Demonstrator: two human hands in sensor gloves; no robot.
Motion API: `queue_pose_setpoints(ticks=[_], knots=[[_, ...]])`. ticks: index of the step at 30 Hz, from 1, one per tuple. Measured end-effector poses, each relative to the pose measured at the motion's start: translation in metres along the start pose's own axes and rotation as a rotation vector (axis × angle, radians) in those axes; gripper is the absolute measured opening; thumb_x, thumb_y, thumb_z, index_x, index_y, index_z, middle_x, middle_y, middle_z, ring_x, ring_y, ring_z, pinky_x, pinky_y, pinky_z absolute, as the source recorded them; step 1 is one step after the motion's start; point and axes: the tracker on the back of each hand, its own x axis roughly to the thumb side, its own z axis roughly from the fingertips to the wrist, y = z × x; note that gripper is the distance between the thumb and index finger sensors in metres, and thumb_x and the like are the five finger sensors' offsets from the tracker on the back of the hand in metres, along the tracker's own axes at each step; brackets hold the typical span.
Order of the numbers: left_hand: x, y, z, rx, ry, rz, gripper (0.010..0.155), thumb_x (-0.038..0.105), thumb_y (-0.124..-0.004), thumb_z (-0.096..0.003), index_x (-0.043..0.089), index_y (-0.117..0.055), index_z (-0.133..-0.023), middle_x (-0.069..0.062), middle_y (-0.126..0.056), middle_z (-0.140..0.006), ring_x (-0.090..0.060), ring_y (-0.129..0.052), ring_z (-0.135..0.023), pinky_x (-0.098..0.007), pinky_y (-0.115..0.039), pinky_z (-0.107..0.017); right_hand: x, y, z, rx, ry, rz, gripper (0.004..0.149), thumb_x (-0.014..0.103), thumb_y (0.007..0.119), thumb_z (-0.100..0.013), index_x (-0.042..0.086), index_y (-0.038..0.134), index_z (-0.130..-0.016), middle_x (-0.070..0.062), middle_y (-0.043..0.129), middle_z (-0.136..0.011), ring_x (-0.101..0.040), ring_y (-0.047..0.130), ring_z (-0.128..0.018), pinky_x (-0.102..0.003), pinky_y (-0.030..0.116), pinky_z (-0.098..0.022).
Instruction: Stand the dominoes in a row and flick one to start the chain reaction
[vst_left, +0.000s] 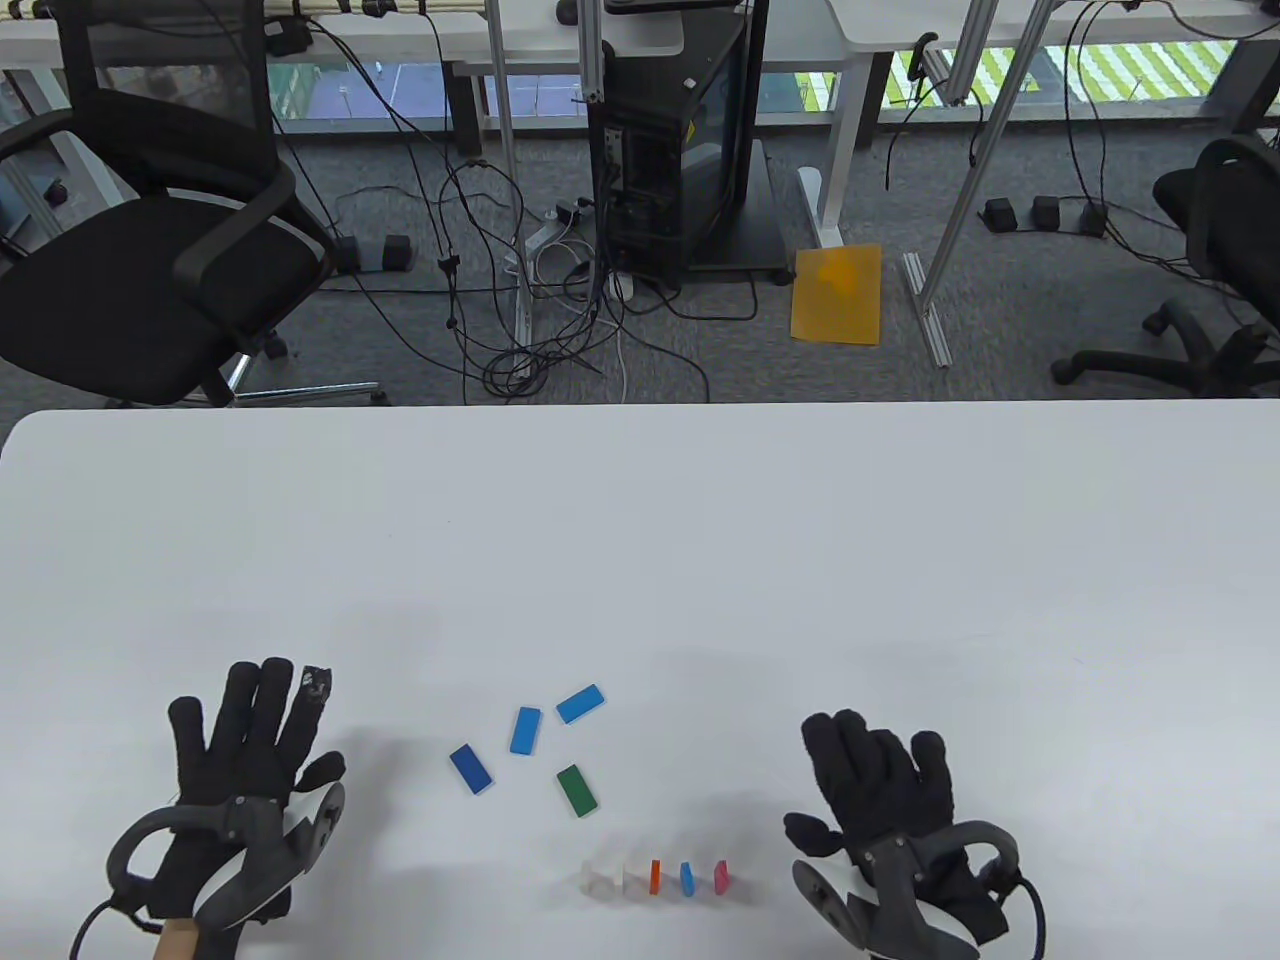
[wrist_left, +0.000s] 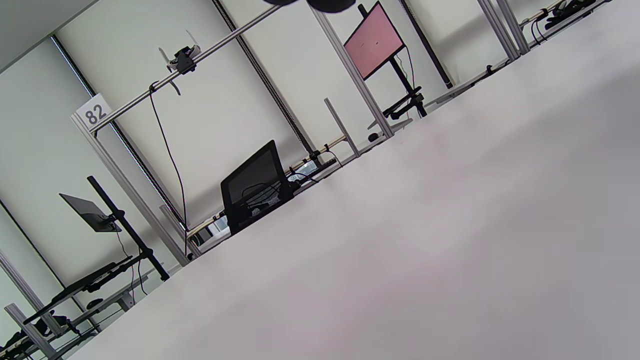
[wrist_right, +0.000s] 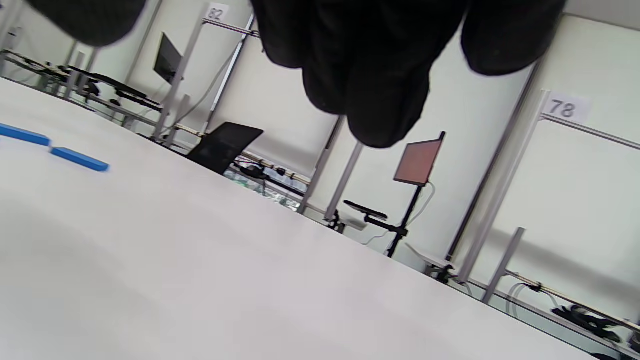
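Note:
Near the table's front edge a short row of dominoes stands upright: two white ones, an orange one, a blue one and a pink one. Behind the row several dominoes lie flat: a dark blue one, two light blue ones and a green one. My left hand lies flat on the table left of them, fingers straight, holding nothing. My right hand rests right of the row, fingers relaxed and empty. In the right wrist view two blue dominoes lie flat at far left.
The white table stretches wide behind the dominoes. Beyond its far edge stand office chairs, a computer tower and floor cables.

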Motion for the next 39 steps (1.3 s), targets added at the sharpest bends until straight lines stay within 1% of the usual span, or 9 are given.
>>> queue_pose_setpoints(ticks=[7,12,17,20,27,31,34,36,39], knots=[[0.002,0.002,0.001,0.006,0.000,0.007,0.076,0.072,-0.030,-0.0479,0.040,-0.015,-0.115,0.008,-0.039,-0.129,-0.021,-0.042,-0.123,-0.060,-0.035,-0.084,-0.017,0.033,-0.001,0.090,0.108,0.096,0.095,0.060,0.060,-0.040,0.002,0.042,-0.112,-0.028,0.058,-0.110,-0.048,0.079,-0.090,-0.071,0.057,-0.060],[0.003,0.000,0.000,-0.004,-0.003,-0.015,0.076,0.072,-0.030,-0.0479,0.041,-0.016,-0.115,0.009,-0.040,-0.129,-0.021,-0.043,-0.123,-0.060,-0.036,-0.084,-0.007,0.041,-0.003,0.084,0.072,0.176,0.095,0.060,0.058,-0.040,0.002,0.037,-0.112,-0.030,0.053,-0.112,-0.055,0.073,-0.093,-0.072,0.056,-0.060],[0.002,0.000,0.000,-0.002,-0.007,-0.002,0.076,0.072,-0.030,-0.0478,0.041,-0.017,-0.115,0.009,-0.040,-0.129,-0.020,-0.042,-0.123,-0.060,-0.036,-0.084,-0.007,0.047,-0.004,0.117,0.080,0.131,0.094,0.060,0.057,-0.041,0.002,0.037,-0.112,-0.029,0.055,-0.111,-0.055,0.074,-0.092,-0.072,0.057,-0.060],[0.005,0.002,0.001,0.027,-0.027,0.018,0.075,0.071,-0.029,-0.0479,0.041,-0.019,-0.116,0.006,-0.044,-0.128,-0.020,-0.024,-0.121,-0.056,-0.029,-0.084,-0.008,0.051,-0.004,0.135,0.088,0.150,0.094,0.060,0.057,-0.041,0.002,0.038,-0.112,-0.029,0.055,-0.111,-0.054,0.074,-0.093,-0.072,0.057,-0.060],[-0.002,0.031,0.008,0.169,-0.048,0.186,0.075,0.072,-0.032,-0.0473,0.042,-0.023,-0.116,0.009,-0.046,-0.127,-0.016,-0.029,-0.123,-0.055,-0.027,-0.085,-0.011,0.056,-0.003,0.170,0.108,0.155,0.093,0.060,0.057,-0.040,0.003,0.038,-0.112,-0.029,0.056,-0.111,-0.053,0.075,-0.092,-0.071,0.057,-0.060],[0.014,0.059,0.010,0.251,-0.154,0.263,0.078,0.074,-0.042,-0.0446,0.045,-0.027,-0.115,0.012,-0.048,-0.127,-0.013,-0.029,-0.124,-0.054,-0.023,-0.087,-0.013,0.059,-0.003,0.178,0.117,0.140,0.092,0.059,0.058,-0.041,0.003,0.039,-0.112,-0.027,0.057,-0.111,-0.051,0.076,-0.092,-0.071,0.057,-0.060],[0.046,0.083,0.008,0.310,-0.386,0.262,0.081,0.077,-0.046,-0.0407,0.045,-0.034,-0.114,0.019,-0.055,-0.125,-0.010,-0.039,-0.123,-0.053,-0.031,-0.086,-0.013,0.059,-0.004,0.175,0.093,0.112,0.091,0.059,0.058,-0.041,0.004,0.041,-0.112,-0.027,0.059,-0.111,-0.050,0.078,-0.092,-0.071,0.058,-0.060],[0.068,0.092,0.004,0.314,-0.536,0.325,0.077,0.076,-0.055,-0.0363,0.051,-0.045,-0.108,0.024,-0.060,-0.120,-0.007,-0.044,-0.122,-0.052,-0.035,-0.086,-0.012,0.058,-0.004,0.163,0.086,0.108,0.091,0.059,0.058,-0.041,0.005,0.042,-0.112,-0.026,0.060,-0.111,-0.049,0.079,-0.092,-0.071,0.058,-0.061],[0.103,0.102,-0.004,0.301,-0.612,0.288,0.077,0.073,-0.064,-0.0317,0.053,-0.051,-0.104,0.027,-0.064,-0.117,-0.006,-0.045,-0.122,-0.054,-0.035,-0.087,-0.013,0.057,-0.003,0.147,0.089,0.087,0.090,0.059,0.059,-0.041,0.005,0.042,-0.112,-0.025,0.061,-0.110,-0.048,0.080,-0.091,-0.071,0.058,-0.060]])
